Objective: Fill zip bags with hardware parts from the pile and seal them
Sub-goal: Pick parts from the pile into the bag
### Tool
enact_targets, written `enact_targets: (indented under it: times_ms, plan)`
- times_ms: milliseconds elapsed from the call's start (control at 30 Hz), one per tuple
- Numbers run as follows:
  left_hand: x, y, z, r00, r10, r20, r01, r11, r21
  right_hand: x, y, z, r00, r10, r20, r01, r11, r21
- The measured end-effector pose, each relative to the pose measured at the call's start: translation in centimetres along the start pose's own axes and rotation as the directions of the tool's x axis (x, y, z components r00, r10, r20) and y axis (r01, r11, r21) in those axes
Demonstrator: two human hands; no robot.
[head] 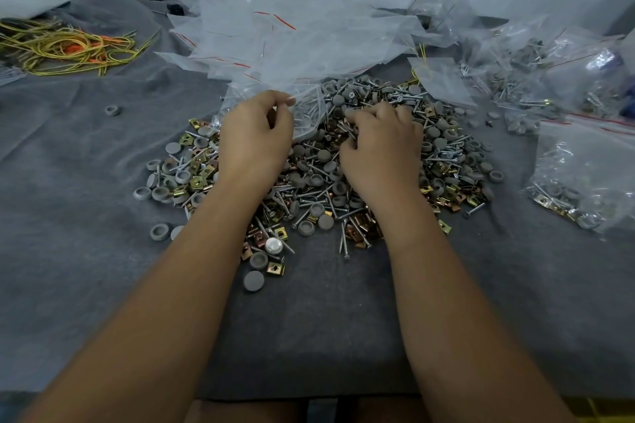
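A pile of hardware parts (319, 182) lies mid-table: silver screws, grey round caps and brass clip nuts. My left hand (256, 134) pinches the rim of a clear zip bag (309, 110) that has some screws in it, held at the pile's far left edge. My right hand (379, 144) sits on top of the pile with its fingers curled around a bunch of screws, just right of the bag's mouth.
A heap of empty zip bags (292, 34) with red seal lines lies behind the pile. Filled bags (584, 175) lie at the right. Yellow and orange wires (65, 48) sit at the far left. Grey cloth (86, 216) covers the table.
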State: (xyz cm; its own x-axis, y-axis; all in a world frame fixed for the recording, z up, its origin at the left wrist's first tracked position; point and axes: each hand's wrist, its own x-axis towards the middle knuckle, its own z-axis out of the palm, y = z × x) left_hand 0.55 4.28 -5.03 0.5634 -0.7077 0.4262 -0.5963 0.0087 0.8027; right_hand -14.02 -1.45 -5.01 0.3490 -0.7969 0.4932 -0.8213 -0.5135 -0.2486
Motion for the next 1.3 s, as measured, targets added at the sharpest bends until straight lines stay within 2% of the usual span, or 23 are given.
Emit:
enact_targets:
  times_ms: [267, 367, 533, 733, 900, 1000, 1133, 1233, 1300]
  plan:
    - [0.0, -0.1, 0.1, 1.000, 0.000, 0.006, 0.000, 1.000, -0.008, 0.0, 0.0, 0.0, 0.998, 0.028, -0.049, -0.030, 0.999, -0.030]
    - [0.0, 0.0, 0.1, 1.000, 0.006, 0.010, -0.006, 1.000, -0.001, 0.1, 0.2, 0.0, 0.998, 0.066, -0.019, -0.067, 0.995, -0.074]
    - [0.0, 0.0, 0.1, 1.000, 0.007, 0.018, -0.007, 1.000, 0.004, 0.3, 0.2, -0.2, 0.997, 0.077, 0.022, -0.077, 0.997, -0.007]
    - [0.0, -0.1, 0.2, 1.000, 0.008, 0.027, -0.008, 1.000, -0.006, 0.2, -0.3, -0.1, 0.994, 0.105, 0.028, -0.103, 0.991, -0.089]
    - [-0.1, -0.1, 0.2, 0.999, 0.008, 0.034, -0.008, 1.000, -0.004, 0.4, -0.1, -0.3, 0.989, 0.132, 0.062, -0.128, 0.990, -0.062]
    - [0.0, -0.1, 0.2, 1.000, 0.004, 0.029, -0.004, 1.000, -0.004, 0.4, -0.3, -0.3, 0.988, 0.147, 0.047, -0.148, 0.989, 0.022]
    - [-0.1, 0.0, 0.2, 0.999, -0.008, 0.036, 0.009, 1.000, -0.017, 0.1, -0.7, -0.7, 0.985, 0.111, -0.132, -0.076, 0.967, 0.242]
    - [-0.1, 0.1, 0.1, 0.999, -0.009, 0.035, 0.010, 0.999, -0.030, 0.0, -1.0, -1.0, 0.987, 0.103, -0.125, -0.025, 0.861, 0.508]
    - [-0.2, 0.2, 0.0, 0.999, -0.005, 0.037, 0.006, 0.999, -0.039, -0.2, -1.4, -1.0, 0.990, 0.048, -0.131, 0.038, 0.809, 0.587]
